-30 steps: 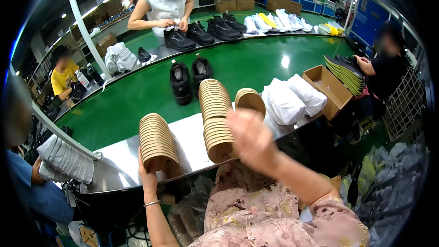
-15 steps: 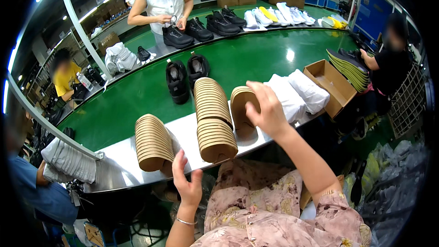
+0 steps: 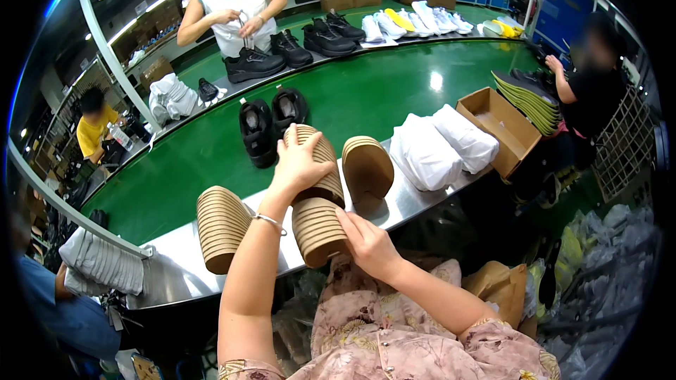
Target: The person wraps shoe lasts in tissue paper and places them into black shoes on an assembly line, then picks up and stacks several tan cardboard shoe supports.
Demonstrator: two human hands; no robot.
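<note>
Tan insole stack (image 3: 317, 197), green belt (image 3: 366, 91) (glossy), black shoes (image 3: 271, 123).

Under the left hand (image 3: 299, 165), the stacked insoles (image 3: 318, 190) look like matt tan paperboard; beneath them, the desk (image 3: 415, 197) is glossy metal.

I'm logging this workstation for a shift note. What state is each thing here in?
Middle stack of tan insoles: standing on edge, held by both hands.
Left hand: resting on top of the stack.
Right hand: gripping its near end.
Left stack: leaning, untouched.
Right stack: tilted, untouched.
Cardboard box: open.
Black shoes: upright on the green belt.
</note>
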